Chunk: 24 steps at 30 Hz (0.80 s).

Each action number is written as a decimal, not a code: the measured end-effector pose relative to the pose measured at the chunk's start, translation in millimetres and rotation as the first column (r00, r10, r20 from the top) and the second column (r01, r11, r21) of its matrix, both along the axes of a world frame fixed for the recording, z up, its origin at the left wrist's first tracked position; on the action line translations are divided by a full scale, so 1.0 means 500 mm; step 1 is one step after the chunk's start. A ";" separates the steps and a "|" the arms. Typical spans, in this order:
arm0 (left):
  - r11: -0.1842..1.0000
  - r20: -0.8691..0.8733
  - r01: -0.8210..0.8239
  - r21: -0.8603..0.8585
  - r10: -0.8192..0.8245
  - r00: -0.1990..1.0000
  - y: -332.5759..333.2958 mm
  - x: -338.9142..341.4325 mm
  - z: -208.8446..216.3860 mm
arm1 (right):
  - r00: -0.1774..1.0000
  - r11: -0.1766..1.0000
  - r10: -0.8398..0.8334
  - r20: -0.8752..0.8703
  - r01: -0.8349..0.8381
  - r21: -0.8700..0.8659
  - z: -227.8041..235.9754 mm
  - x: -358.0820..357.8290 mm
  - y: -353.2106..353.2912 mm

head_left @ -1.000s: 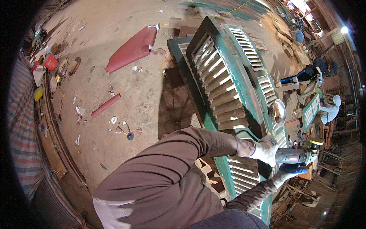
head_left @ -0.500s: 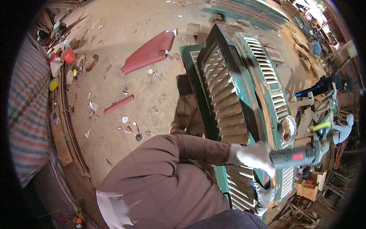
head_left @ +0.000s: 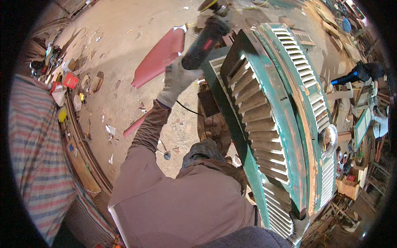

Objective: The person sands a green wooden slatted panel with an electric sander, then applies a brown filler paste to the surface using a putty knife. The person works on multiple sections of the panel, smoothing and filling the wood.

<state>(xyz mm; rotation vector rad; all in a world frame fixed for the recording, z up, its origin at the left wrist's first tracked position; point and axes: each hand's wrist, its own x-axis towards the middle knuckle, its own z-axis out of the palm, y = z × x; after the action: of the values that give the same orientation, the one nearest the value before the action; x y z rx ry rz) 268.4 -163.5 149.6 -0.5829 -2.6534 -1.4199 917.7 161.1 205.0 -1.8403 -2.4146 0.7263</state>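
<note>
My left hand [head_left: 177,78], in a pale work glove, is closed around the black body of an angle grinder [head_left: 202,48]. It is raised to the left of the shutters, and the grinder's head, blurred, points up and away from me. A black cord hangs from the glove. Down at the lower right, my right hand [head_left: 299,228], also gloved, grips the near end of a green louvred shutter [head_left: 300,165]. Its fingers are partly hidden. The shutter stands on edge, with bare wood showing along its worn paint, among other louvred panels.
A red sheet roll [head_left: 159,58] and a thinner red roll [head_left: 134,126] lie on the littered floor. A silver ring-shaped object [head_left: 328,140] sits by the shutters' right side. Striped fabric [head_left: 37,153] hangs at left. Other people [head_left: 379,124] are at far right among wood pieces.
My left hand has swung the angle grinder from the shutters' right side over to their upper left. My right hand has shifted slightly down and right along the shutter's end.
</note>
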 end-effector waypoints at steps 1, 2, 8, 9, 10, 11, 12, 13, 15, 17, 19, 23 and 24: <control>0.995 -0.031 -0.058 -0.079 0.055 0.998 -0.009 -0.040 -0.034 | 0.997 0.998 -0.038 0.067 0.041 -0.045 0.015 -0.019 -0.003; 0.980 -0.070 -0.124 -0.153 0.115 0.991 -0.018 -0.079 -0.081 | 0.989 0.993 -0.066 0.133 0.078 -0.086 0.036 -0.052 -0.008; 0.926 0.063 -0.114 -0.359 0.146 0.987 0.024 -0.197 -0.295 | 0.989 0.968 -0.143 0.040 0.148 -0.201 0.058 -0.089 -0.009; 0.929 0.088 -0.108 -0.353 0.148 0.985 0.038 -0.200 -0.315 | 0.982 0.957 -0.190 -0.019 0.180 -0.226 0.056 -0.095 -0.014; 0.935 0.108 -0.097 -0.342 0.142 0.984 0.053 -0.200 -0.335 | 0.969 0.945 -0.234 -0.078 0.208 -0.254 0.053 -0.100 -0.016; 0.940 0.130 -0.087 -0.331 0.137 0.982 0.072 -0.195 -0.350 | 0.971 0.950 -0.221 -0.097 0.192 -0.247 0.048 -0.079 -0.012; 0.942 0.143 -0.087 -0.324 0.140 0.980 0.082 -0.195 -0.357 | 0.959 0.946 -0.251 -0.130 0.214 -0.244 0.071 -0.138 -0.045; 0.941 0.298 0.014 -0.339 0.093 0.950 0.088 -0.202 -0.363 | 0.969 0.945 -0.228 -0.097 0.196 -0.261 0.068 -0.138 -0.034; 0.947 0.227 -0.010 -0.322 0.087 0.970 0.104 -0.196 -0.406 | 0.981 0.943 -0.189 -0.033 0.172 -0.287 0.061 -0.095 -0.019; 0.941 0.149 -0.037 -0.337 0.092 0.985 0.135 -0.178 -0.409 | 0.985 0.934 -0.172 0.030 0.173 -0.314 0.050 -0.057 -0.008; 0.961 0.040 -0.047 -0.274 0.060 0.997 0.138 -0.171 -0.438 | 0.990 0.966 -0.089 0.111 0.114 -0.234 0.041 -0.024 0.006; 0.940 -0.124 -0.042 -0.337 0.000 0.992 0.118 -0.175 -0.481 | 0.996 0.941 0.010 0.093 0.022 -0.339 0.049 -0.039 0.030; 0.932 -0.059 0.020 -0.362 -0.044 0.997 0.112 -0.187 -0.494 | 0.999 0.926 0.027 0.033 -0.012 -0.377 0.046 -0.021 0.041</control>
<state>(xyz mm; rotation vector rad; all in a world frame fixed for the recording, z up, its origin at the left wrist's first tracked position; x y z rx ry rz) 174.8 -107.7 -97.5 -0.6903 -2.8795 -0.8970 907.3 181.9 227.9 -1.9660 -2.4540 1.2467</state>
